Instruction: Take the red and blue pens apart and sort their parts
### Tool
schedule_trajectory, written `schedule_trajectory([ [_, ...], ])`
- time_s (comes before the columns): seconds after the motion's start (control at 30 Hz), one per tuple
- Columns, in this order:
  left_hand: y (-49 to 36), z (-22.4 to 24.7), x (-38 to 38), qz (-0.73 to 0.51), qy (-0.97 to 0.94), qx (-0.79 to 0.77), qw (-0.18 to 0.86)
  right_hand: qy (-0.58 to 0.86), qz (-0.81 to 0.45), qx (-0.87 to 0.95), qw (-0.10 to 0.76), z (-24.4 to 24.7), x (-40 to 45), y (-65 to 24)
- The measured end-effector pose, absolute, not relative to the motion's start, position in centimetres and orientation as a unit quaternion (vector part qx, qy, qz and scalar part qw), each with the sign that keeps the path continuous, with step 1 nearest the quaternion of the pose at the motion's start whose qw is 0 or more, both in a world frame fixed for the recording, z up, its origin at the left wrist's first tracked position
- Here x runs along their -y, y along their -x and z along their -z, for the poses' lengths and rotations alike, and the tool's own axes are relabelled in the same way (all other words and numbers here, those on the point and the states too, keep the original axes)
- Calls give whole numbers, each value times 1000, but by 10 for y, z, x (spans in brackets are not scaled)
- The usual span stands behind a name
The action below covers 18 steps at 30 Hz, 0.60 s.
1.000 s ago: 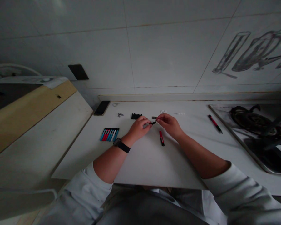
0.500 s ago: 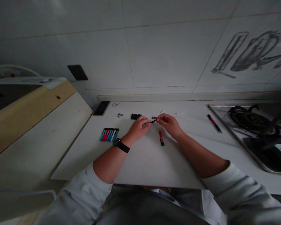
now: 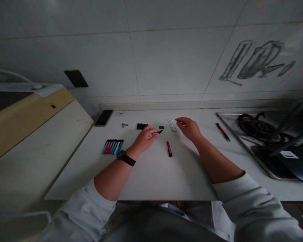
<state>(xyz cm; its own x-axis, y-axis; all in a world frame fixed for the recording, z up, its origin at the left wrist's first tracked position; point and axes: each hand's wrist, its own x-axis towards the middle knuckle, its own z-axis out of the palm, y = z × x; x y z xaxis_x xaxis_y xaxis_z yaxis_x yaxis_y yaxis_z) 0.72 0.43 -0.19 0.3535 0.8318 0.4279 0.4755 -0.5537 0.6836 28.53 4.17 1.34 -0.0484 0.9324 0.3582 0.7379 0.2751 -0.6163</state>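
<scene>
My left hand (image 3: 145, 138), a dark watch on its wrist, pinches a small black pen part (image 3: 160, 131) between thumb and fingertips. At the right edge of a group of thin white sticks (image 3: 171, 125) is my right hand (image 3: 189, 128), its thumb and forefinger slightly apart; I cannot tell if it touches one. A red and black pen body (image 3: 169, 149) lies on the counter between the hands. Just beyond the left hand stands a row of black pen parts (image 3: 141, 126). Several small dark pieces (image 3: 161, 127) sit between that row and the sticks.
On the left is a row of blue, red and white pen bodies (image 3: 112, 147). Small metal clips (image 3: 125, 125), a ring (image 3: 119, 114) and a phone (image 3: 104, 118) lie farther back. To the right, a red and black pen (image 3: 223, 131) lies beside a gas stove (image 3: 255, 134).
My right hand has left the small black piece and moved right to the white sticks. My left hand still holds the black part. The view has shifted slightly.
</scene>
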Motion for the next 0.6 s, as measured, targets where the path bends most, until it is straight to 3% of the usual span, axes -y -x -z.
schedule_trajectory([
  [0.1, -7, 3, -5, -389, -791, -412, 231, 623, -79, 742, 234, -8, -49, -302],
  [0.2, -6, 5, -6, -389, -793, -410, 228, 616, -62, 768, 163, -3, -50, -304],
  [0.6, -6, 7, -6, -380, -796, -415, 222, 579, -25, 813, 48, -26, -37, -303],
])
